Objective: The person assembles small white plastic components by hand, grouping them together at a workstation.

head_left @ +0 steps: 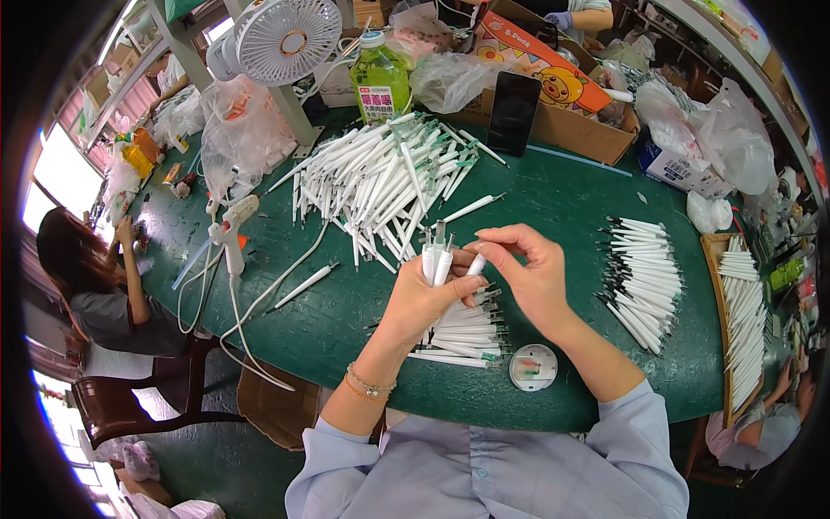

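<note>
My left hand [413, 298] is closed around a few white pen-shaped sticks [442, 267], their clear-and-metal tips pointing up. Thumb and forefinger of my right hand [529, 270] pinch the end of another white pen-shaped stick [476, 265], close against the left fingers. Below the hands lies a small stack of the same sticks [462, 336], partly covered by the left hand. A large heap of sticks [367, 177] spreads beyond my hands. To the right is a fanned stack with dark tips [644, 281]. A round white dish [533, 368] with small greenish pieces sits near the right forearm.
A white glue gun [232, 235] and its cord stand at left, by a lone stick [304, 286]. At the back are a fan [290, 41], a green bottle [381, 78], a phone [513, 112] and a cardboard box [596, 143]. A wooden tray [723, 333] holds sticks. Other people sit either side.
</note>
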Tool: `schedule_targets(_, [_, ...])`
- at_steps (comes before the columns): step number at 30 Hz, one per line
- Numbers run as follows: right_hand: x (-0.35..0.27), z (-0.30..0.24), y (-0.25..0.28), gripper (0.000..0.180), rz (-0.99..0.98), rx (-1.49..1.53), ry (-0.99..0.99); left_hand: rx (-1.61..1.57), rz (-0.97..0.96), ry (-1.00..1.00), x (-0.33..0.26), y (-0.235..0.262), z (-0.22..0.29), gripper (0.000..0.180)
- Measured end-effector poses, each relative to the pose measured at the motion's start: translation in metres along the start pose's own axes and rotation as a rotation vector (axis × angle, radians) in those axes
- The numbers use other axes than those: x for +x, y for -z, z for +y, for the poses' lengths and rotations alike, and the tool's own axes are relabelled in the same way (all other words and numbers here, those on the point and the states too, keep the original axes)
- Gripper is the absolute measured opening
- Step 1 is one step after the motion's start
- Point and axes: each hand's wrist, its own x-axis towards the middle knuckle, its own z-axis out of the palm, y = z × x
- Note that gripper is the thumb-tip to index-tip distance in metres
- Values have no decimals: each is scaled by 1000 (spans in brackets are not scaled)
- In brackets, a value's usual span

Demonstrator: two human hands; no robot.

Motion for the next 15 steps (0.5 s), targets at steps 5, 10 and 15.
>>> schedule_targets(5, [16,9,-4,23,-59,99,1,-85,34,-8,3,10,-2,29])
schedule_targets(10, [71,79,-4,31,-116,-186,31,-447,192,-74,17,28,-10,29])
schedule_targets(15, [103,98,-18,33,-27,-834,123,-672,289,-39,21,41,-16,30])
